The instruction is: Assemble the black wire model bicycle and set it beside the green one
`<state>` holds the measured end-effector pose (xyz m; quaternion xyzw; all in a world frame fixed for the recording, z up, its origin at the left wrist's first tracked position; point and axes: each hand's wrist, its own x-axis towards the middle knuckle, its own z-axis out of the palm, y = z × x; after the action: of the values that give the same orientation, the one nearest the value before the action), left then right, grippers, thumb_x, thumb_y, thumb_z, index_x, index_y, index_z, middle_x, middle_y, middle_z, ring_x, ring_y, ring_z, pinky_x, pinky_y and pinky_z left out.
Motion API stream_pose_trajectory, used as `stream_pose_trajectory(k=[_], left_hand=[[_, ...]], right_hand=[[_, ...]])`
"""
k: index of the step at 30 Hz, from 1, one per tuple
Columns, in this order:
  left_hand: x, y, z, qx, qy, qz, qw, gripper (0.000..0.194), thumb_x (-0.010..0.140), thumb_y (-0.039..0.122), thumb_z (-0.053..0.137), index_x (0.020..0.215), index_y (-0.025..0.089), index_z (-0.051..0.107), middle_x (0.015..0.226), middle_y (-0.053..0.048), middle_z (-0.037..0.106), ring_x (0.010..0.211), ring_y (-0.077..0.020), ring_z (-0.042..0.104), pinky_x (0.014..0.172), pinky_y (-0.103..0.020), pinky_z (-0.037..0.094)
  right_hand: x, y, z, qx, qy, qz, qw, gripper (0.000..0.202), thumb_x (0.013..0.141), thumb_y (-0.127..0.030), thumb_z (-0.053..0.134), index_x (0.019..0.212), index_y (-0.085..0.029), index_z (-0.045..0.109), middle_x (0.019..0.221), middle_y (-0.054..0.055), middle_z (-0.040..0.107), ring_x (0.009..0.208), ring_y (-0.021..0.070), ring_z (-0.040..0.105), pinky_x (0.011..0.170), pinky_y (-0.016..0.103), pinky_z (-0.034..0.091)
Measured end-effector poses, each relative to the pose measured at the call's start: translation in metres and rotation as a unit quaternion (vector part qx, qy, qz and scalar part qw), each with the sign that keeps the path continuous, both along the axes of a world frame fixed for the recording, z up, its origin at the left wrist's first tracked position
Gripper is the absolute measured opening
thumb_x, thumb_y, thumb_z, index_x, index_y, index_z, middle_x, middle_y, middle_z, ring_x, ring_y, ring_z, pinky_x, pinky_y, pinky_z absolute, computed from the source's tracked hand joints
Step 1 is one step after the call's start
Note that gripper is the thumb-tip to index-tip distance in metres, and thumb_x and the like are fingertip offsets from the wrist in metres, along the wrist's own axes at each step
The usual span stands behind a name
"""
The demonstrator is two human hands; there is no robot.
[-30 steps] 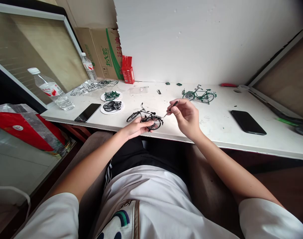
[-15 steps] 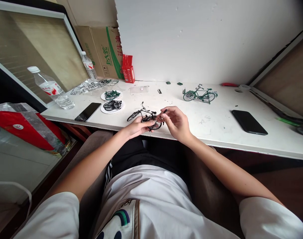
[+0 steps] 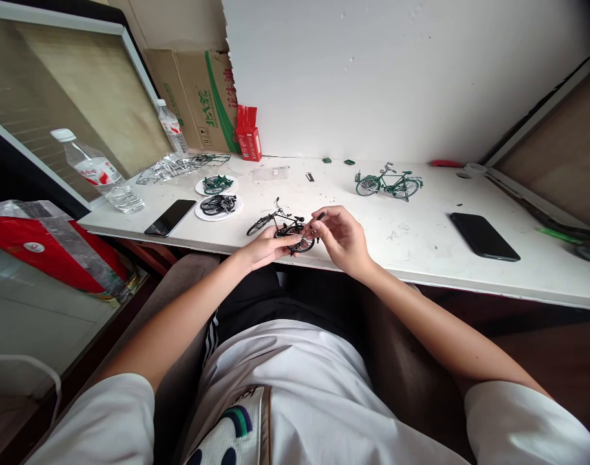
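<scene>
A black model bicycle (image 3: 295, 229) is held at the front edge of the white table (image 3: 372, 248), its handlebar up and to the left. My left hand (image 3: 270, 248) grips it near the rear wheel, thumb on top. Close to the same wheel, my right hand (image 3: 342, 237) pinches a small thin tool with a dark end (image 3: 321, 216); its tip lies near the wheel, and the exact contact is too small to tell. Farther back on the right stands a green model bicycle (image 3: 389, 183). Two white plates hold green parts (image 3: 218, 185) and black parts (image 3: 218, 205).
A dark phone (image 3: 170, 217) lies on the left, another (image 3: 485, 237) on the right. Water bottles (image 3: 103, 175) (image 3: 172, 129), a red box (image 3: 249, 135) and a carton (image 3: 200, 103) stand at the back left. Clear plastic and green frames lie near them.
</scene>
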<state>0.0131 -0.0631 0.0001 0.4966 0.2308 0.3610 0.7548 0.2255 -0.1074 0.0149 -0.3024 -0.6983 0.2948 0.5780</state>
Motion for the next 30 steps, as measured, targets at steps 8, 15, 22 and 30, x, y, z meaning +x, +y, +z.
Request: stream_pose_trajectory(k=[8,15,22,30], left_hand=[[0.0,0.0,0.0,0.0,0.009,0.005,1.0,0.041,0.077,0.029,0.098,0.112,0.016,0.081,0.116,-0.014,0.08,0.102,-0.0255,0.075,0.075,-0.03,0.054],[0.0,0.0,0.0,0.004,0.017,-0.001,1.0,0.041,0.077,0.032,0.099,0.11,0.015,0.08,0.115,-0.014,0.079,0.102,-0.0261,0.075,0.076,-0.031,0.054],[0.001,0.001,0.0,0.001,0.008,-0.007,1.0,0.037,0.077,0.031,0.099,0.105,0.015,0.081,0.111,-0.013,0.079,0.1,-0.0249,0.074,0.074,-0.031,0.052],[0.001,0.001,-0.001,0.007,0.005,-0.006,1.0,0.038,0.079,0.029,0.098,0.11,0.016,0.081,0.108,-0.012,0.079,0.098,-0.0247,0.075,0.075,-0.032,0.052]], right_hand=[[0.0,-0.002,0.002,0.002,-0.024,-0.012,1.0,0.038,0.105,-0.061,0.07,0.121,-0.027,0.064,0.099,0.006,0.078,0.089,0.021,0.08,0.081,0.036,0.07],[0.003,-0.004,0.01,0.028,-0.088,-0.017,0.996,0.036,0.107,-0.058,0.066,0.127,-0.028,0.069,0.099,0.005,0.076,0.089,0.0203,0.079,0.085,0.036,0.07],[0.002,-0.007,0.009,0.089,-0.108,-0.052,0.989,0.037,0.109,-0.048,0.066,0.142,-0.031,0.071,0.109,0.005,0.08,0.095,0.0216,0.08,0.091,0.038,0.073],[0.002,-0.006,0.01,0.121,-0.124,-0.056,0.983,0.036,0.111,-0.038,0.062,0.145,-0.032,0.074,0.125,0.006,0.083,0.103,0.0246,0.083,0.093,0.042,0.074]])
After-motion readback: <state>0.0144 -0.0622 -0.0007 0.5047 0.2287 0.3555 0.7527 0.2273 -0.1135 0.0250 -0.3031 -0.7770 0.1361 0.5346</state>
